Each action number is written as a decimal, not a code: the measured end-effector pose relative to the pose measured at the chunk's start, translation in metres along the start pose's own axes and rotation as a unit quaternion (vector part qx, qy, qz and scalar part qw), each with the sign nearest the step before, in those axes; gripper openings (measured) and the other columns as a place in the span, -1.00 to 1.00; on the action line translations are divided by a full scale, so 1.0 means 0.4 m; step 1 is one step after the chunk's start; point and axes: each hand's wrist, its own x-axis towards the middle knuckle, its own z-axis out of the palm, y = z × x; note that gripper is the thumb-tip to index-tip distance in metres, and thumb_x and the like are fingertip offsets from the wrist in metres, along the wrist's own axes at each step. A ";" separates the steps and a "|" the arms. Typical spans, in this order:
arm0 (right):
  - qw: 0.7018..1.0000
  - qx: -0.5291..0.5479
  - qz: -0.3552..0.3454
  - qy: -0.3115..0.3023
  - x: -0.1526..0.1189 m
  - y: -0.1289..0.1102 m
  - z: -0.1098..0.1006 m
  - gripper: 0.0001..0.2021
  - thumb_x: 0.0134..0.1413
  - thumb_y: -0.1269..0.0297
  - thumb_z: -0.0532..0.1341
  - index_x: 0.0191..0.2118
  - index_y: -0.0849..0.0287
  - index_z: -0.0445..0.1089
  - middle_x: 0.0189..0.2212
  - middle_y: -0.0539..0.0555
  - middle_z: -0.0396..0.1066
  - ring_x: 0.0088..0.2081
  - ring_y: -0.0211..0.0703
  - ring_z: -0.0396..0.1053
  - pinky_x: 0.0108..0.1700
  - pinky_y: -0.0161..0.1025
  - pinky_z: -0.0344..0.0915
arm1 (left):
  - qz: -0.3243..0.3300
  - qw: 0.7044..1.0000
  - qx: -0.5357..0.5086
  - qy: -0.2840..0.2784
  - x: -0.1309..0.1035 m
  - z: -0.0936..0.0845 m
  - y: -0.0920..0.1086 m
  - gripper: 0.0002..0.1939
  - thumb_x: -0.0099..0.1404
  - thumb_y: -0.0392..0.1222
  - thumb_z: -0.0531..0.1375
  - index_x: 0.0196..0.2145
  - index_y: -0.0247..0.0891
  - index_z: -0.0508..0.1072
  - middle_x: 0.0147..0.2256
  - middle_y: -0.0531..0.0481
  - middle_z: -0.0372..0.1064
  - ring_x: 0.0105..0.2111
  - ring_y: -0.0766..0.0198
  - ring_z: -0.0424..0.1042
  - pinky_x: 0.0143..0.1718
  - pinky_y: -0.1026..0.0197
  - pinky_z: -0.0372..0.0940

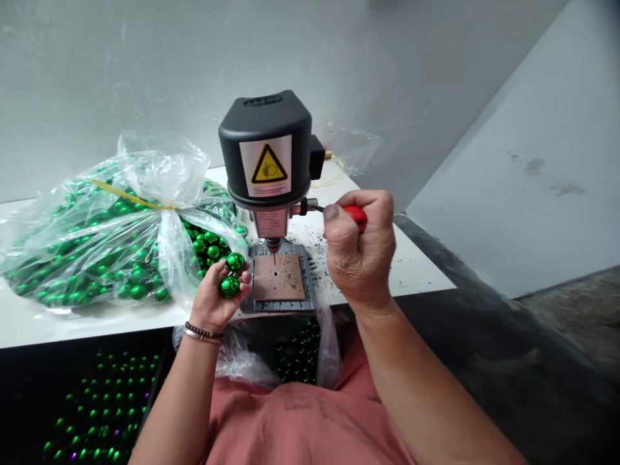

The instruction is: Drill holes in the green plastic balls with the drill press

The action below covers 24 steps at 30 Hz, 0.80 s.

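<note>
Two shiny green balls [229,285] are held in the fingers of my left hand [216,300], one above the other, just left of the drill press base. My right hand [361,248] is wrapped round the red-knobbed feed lever [357,217] on the right side of the black drill press [266,148]. The thin drill bit [274,259] points down over a brown square board [290,284] with a small dark-rimmed hole. No ball sits on the board. Dark shavings lie scattered on it and around it.
A large clear plastic bag [140,252] full of green balls, tied with a yellow strip [116,192], lies on the white table [416,271] at left. Clear plastic hangs below the table edge. More green balls [106,400] show in the dark lower left. A grey wall stands behind.
</note>
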 end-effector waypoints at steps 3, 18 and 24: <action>1.000 0.003 -0.005 -0.006 0.000 0.001 -0.003 -0.88 0.04 0.23 0.10 -0.36 0.15 0.17 -0.54 -0.14 0.18 -0.58 -0.54 0.12 -0.52 -0.48 0.15 | -0.042 0.998 -0.038 -0.015 -0.001 0.017 -0.018 -0.74 0.17 -0.05 0.02 -0.35 -0.29 0.34 -0.31 -0.10 0.36 -0.37 0.32 0.38 -0.47 0.30 0.30; 0.999 0.002 -0.024 -0.024 -0.002 0.007 -0.009 -0.87 0.07 0.21 0.10 -0.35 0.14 0.15 -0.57 -0.15 0.13 -0.59 -0.54 0.06 -0.53 -0.50 0.13 | 0.216 0.644 0.733 0.038 0.023 0.018 -0.064 -0.57 0.24 -0.06 0.05 0.04 -0.25 0.32 0.02 -0.19 0.32 -0.08 0.08 0.39 -0.08 0.13 0.27; 0.999 0.007 -0.019 -0.024 -0.003 0.005 -0.009 -0.87 0.06 0.22 0.11 -0.36 0.14 0.15 -0.58 -0.16 0.11 -0.59 -0.55 0.07 -0.53 -0.51 0.14 | 0.174 0.544 0.820 0.041 0.000 0.036 -0.027 -0.59 0.18 -0.04 0.06 -0.02 -0.16 0.34 -0.14 -0.14 0.40 -0.27 0.07 0.46 -0.34 0.16 0.30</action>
